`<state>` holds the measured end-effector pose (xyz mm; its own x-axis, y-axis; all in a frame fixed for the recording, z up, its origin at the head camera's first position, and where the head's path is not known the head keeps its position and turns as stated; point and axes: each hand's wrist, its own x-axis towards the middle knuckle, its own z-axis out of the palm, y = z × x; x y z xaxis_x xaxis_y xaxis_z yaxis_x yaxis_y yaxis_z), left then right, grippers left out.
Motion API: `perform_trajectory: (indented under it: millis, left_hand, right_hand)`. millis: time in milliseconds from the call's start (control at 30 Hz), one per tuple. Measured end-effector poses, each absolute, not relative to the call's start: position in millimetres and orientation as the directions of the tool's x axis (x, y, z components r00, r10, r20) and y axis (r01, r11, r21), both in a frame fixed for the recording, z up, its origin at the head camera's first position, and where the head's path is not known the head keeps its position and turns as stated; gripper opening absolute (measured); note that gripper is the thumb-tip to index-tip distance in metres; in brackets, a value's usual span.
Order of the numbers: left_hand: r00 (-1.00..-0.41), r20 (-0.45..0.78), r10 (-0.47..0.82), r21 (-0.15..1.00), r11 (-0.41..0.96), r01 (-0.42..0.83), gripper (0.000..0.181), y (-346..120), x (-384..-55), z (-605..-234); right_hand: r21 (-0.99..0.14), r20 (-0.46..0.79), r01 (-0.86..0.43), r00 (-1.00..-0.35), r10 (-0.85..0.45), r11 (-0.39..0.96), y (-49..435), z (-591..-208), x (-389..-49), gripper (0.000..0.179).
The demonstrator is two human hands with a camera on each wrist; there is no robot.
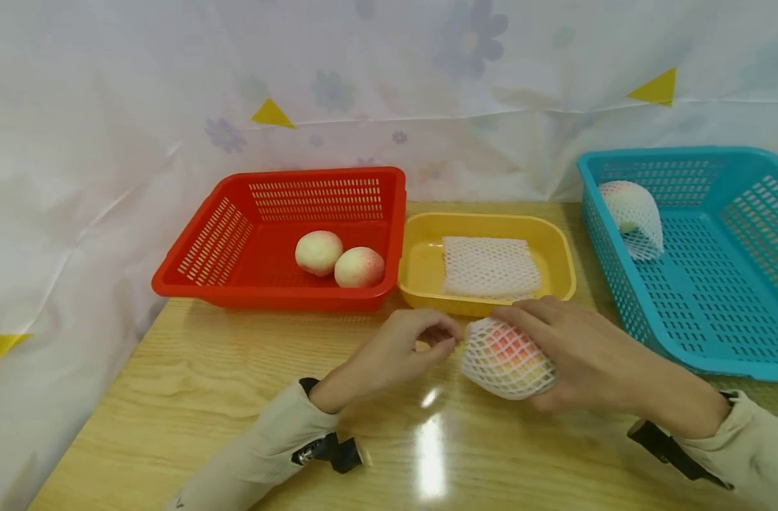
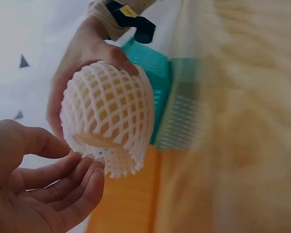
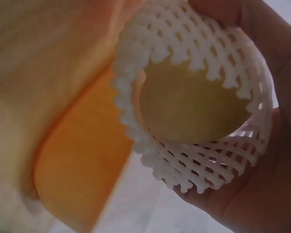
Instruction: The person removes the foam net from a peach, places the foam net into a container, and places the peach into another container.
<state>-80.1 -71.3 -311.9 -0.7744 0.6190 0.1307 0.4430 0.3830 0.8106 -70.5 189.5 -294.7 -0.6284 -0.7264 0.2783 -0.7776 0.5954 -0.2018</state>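
The right hand (image 1: 581, 355) is gripping a peach (image 1: 512, 348) inside a foam net (image 1: 485, 375) at three o'clock from the left hand (image 1: 395, 348); whether the left is pinching the rim is unclear. A slack grip could be spilling the peach through the open end.

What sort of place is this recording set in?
Probably a makeshift tabletop fruit-packing station: the right hand holds a netted peach at a wood-grain table, bare peaches lie in a red basket, and white foam netting lies in a yellow tray.
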Motion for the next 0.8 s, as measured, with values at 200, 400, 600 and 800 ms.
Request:
perform_trajectory:
  millis: [200,400,600,800]
  left_hand:
    - [-0.802,-0.022,0.596,0.822,0.468,0.324,0.015,-88,-71,-333]
    - [-0.789,-0.073,0.610,0.863,0.435,0.256,0.013,-90,-69,-346]
    - [-0.750,-0.065,0.658,0.876,0.398,0.273,0.015,-89,-70,-352]
    - [-0.742,0.002,0.670,0.875,0.358,0.326,0.012,-87,-72,-357]
  right_hand:
    - [-0.236,0.216,-0.770,-0.636,-0.741,0.592,173,-311,-65,0.096]
    - [-0.266,0.228,-0.766,-0.639,-0.734,0.585,168,-319,-64,0.095]
    - [-0.372,0.089,-0.666,-0.718,-0.690,0.646,172,-318,-63,0.104]
    - [-0.417,-0.022,-0.602,-0.742,-0.670,0.681,180,-317,-63,0.110]
